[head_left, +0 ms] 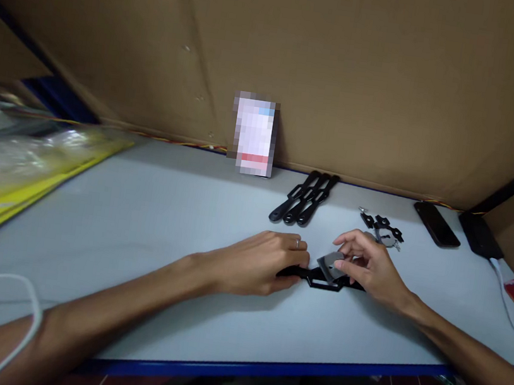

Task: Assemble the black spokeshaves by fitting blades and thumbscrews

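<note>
My left hand (pixel 278 262) grips one end of a long black slotted handle (pixel 324 285) lying across the white tabletop. Between thumb and fingers, my right hand (pixel 366 265) pinches a flat grey metal plate (pixel 331 265), held tilted over the handle's wider middle section. Whether the plate touches the handle I cannot tell. The handle's right end is partly hidden by my right hand. Beyond my hands lie three similar black handles (pixel 304 198) side by side. Small black brackets and a round grey piece (pixel 385 236) sit just past my right hand.
A black phone (pixel 437 224) and a black box with a white cable (pixel 478 235) lie at the back right. Yellow-edged clear plastic bags (pixel 39 178) cover the left side. A blurred-out card (pixel 254 135) leans on the cardboard wall. A white cable (pixel 33 307) crosses my left forearm.
</note>
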Action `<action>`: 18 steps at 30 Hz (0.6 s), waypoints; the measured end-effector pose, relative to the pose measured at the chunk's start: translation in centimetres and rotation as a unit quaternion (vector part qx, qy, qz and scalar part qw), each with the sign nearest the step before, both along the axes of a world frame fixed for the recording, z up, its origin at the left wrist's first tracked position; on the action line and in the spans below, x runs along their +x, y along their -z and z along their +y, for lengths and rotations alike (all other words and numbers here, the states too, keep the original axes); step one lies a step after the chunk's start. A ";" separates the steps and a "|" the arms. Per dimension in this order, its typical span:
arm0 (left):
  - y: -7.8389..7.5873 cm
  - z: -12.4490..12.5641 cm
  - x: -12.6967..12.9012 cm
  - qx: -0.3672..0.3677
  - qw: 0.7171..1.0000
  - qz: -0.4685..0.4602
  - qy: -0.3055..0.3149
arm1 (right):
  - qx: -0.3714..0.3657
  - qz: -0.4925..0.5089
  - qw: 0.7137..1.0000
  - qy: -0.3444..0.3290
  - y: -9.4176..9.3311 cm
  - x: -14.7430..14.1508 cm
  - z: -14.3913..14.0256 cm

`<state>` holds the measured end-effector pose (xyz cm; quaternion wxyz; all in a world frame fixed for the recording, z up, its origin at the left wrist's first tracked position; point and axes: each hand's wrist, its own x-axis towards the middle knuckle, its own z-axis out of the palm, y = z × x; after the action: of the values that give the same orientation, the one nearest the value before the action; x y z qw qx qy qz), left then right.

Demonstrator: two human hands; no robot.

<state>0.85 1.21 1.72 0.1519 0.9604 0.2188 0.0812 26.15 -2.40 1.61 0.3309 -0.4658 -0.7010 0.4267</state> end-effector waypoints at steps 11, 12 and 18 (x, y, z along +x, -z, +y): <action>0.4 -0.3 -0.1 0.155 0.987 0.016 0.031 | 0.033 -0.046 0.998 -0.015 0.7 0.1 0.7; 0.4 -0.3 -0.1 0.156 0.987 0.019 0.030 | 0.036 -0.053 0.998 -0.020 0.7 0.0 0.7; 0.6 -0.2 -0.1 0.160 0.987 0.010 0.029 | 0.064 -0.083 0.993 -0.048 0.3 -0.3 0.6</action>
<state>0.71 1.00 1.17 -0.0038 0.9790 0.1769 0.1017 25.84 -1.79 1.30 0.2796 -0.4429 -0.7740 0.3558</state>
